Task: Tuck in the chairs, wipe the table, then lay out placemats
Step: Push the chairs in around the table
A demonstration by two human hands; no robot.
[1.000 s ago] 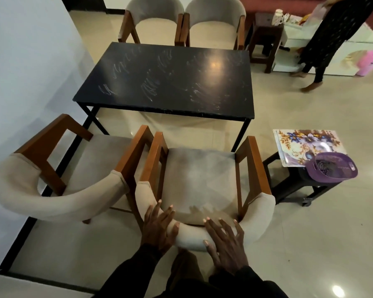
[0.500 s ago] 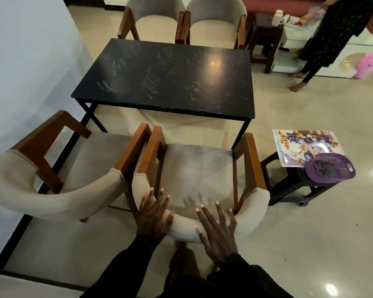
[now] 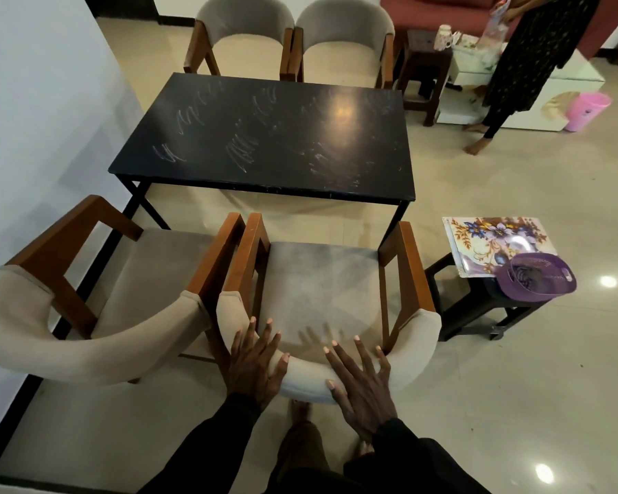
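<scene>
A beige chair with wooden arms (image 3: pixel 322 290) stands just in front of me, facing the black table (image 3: pixel 275 137), whose top is smeared with white streaks. My left hand (image 3: pixel 254 365) and my right hand (image 3: pixel 361 379) press flat on its curved padded backrest, fingers spread and straight. A second chair of the same kind (image 3: pixel 97 290) stands beside it on the left, angled outward. Two more chairs (image 3: pixel 293 41) are at the table's far side. Flowered placemats (image 3: pixel 493 240) lie on a small dark stool (image 3: pixel 478 308) to the right.
A purple basket (image 3: pixel 539 279) sits on the placemats' near corner. A white wall (image 3: pixel 33 119) runs along the left. A person (image 3: pixel 521 58) stands at the far right by a white cabinet, a brown stool (image 3: pixel 425 65) and a pink bucket (image 3: pixel 585 108).
The chair under my hands has slid forward toward the table, its front now close to the table's near edge. Both hands keep pressing on the backrest.
</scene>
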